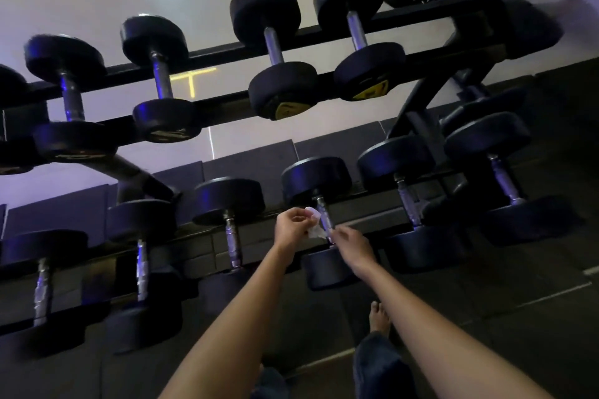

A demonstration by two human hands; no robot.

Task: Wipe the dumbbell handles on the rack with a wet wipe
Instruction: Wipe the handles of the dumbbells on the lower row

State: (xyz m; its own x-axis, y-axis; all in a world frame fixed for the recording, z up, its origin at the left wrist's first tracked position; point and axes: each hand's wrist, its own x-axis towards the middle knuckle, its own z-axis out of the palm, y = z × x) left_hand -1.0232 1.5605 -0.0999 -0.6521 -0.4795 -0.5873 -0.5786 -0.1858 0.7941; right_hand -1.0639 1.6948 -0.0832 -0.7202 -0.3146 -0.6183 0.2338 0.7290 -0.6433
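Wet wipe (314, 230) lies bunched against a dumbbell handle (323, 213) on the rack's (201, 233) lower tier, pinched by my left hand (291, 226). My right hand (351, 244) meets its lower end, covering the handle's base; I cannot tell whether those fingers grip.

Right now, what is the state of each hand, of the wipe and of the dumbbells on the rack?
Left hand: pinches the white wet wipe.
Right hand: pinches the wipe's lower end.
White wet wipe: crumpled, at the chrome dumbbell handle.
Black round dumbbells: lying across the black metal rack.
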